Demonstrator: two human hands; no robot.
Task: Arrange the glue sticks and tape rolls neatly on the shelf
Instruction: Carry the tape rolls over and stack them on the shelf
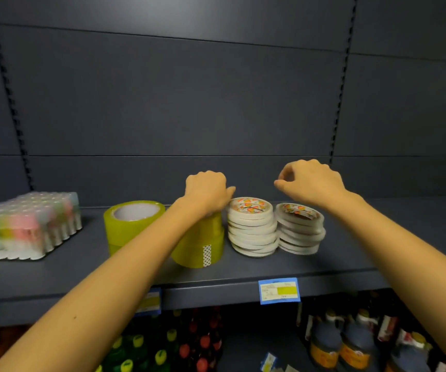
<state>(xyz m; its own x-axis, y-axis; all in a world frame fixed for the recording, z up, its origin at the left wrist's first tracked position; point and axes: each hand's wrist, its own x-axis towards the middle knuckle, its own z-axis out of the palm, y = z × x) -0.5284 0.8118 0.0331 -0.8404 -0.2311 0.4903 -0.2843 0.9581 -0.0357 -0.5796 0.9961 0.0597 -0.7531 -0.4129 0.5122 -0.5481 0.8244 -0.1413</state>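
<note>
Tape rolls, yellow-green stack (199, 245): mid shelf (377, 251), near front edge, under left grip (207, 190). The grip curls down over the top roll, thumb on the R side; far fingers hidden.

Handling: wide rolls, stiff, hollow core, prob. light. The film looks glossy, so stacked rolls may slide apart. Best taken by the outer wall, low down, or one roll at a time.

Count:
- 2 yellow-green stacks. Second stack (133, 226) sits just L, 2 rolls. The held one has 2, maybe 3.
- 2 white tape stacks: inner white stack (252, 229) just R of the held one, outer white stack (299, 229) beside it; they seem to touch. Thin rolls, layers skewed, likely to topple, so steady from both sides. No. of rolls too blurred to count.
- Glue sticks pack (26, 226): 1 wrapped block, far L, well apart. Should move as one unit.

Right grip (310, 181) hovers above the white stacks, fingers loosely curled, holding nothing.

Shelf lip carries 3 price tags (279, 290).
</note>
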